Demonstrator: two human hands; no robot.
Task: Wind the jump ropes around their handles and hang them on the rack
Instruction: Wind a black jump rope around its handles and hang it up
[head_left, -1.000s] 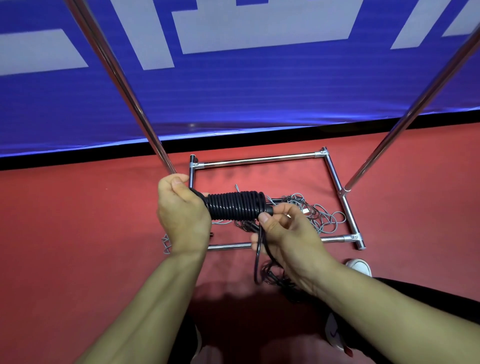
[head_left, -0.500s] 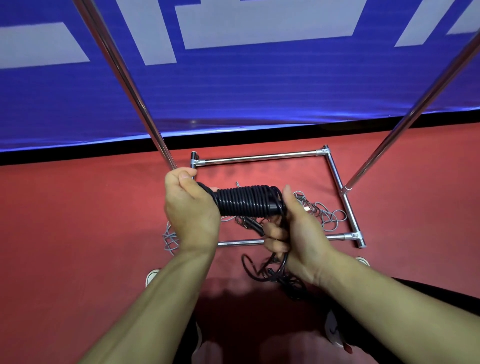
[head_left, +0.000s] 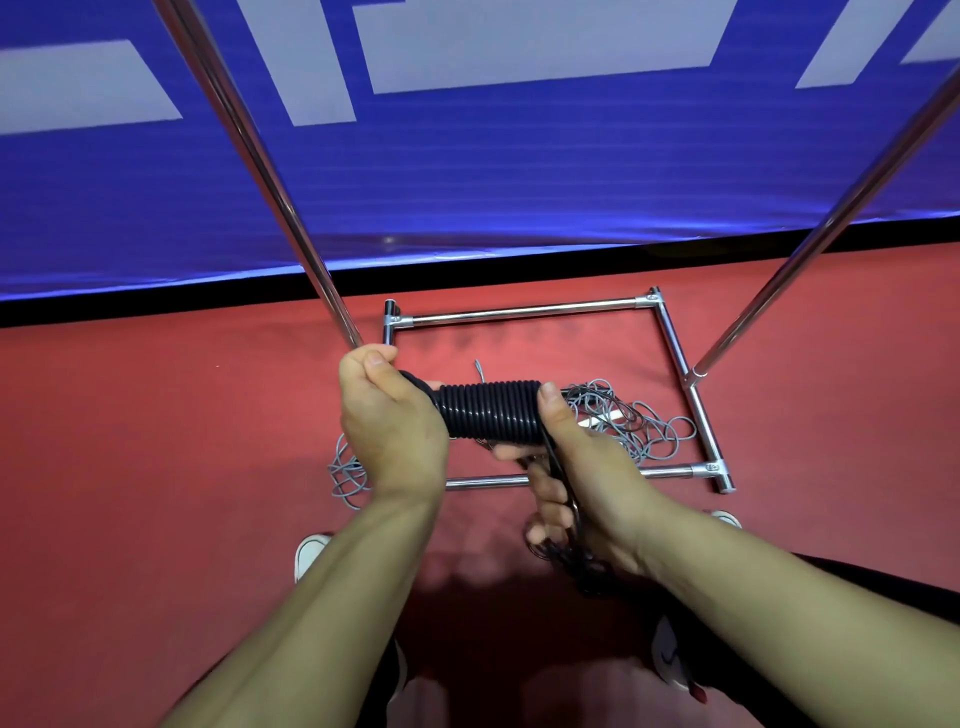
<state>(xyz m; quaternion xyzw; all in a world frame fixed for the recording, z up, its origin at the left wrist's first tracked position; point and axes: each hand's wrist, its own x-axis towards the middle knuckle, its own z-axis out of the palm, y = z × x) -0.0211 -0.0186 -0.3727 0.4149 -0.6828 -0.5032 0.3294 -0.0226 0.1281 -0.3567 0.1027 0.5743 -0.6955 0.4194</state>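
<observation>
Winding the black jump rope onto its handles.
Left hand (head_left: 392, 426) fingers curl round the handle end; right hand (head_left: 576, 467) pinches the coil (head_left: 488, 413) and trailing cord (head_left: 571, 545), limp, light and best steadied at the handles, above the rack (head_left: 519, 312) base.

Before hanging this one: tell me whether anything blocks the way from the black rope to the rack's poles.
Nothing visible does. The black rope is gripped by the left hand and right hand between the rack's poles; the top bar is out of view.

Red floor (head_left: 156, 467), blue wall banner (head_left: 467, 171), black baseboard strip (head_left: 156, 306)
</observation>
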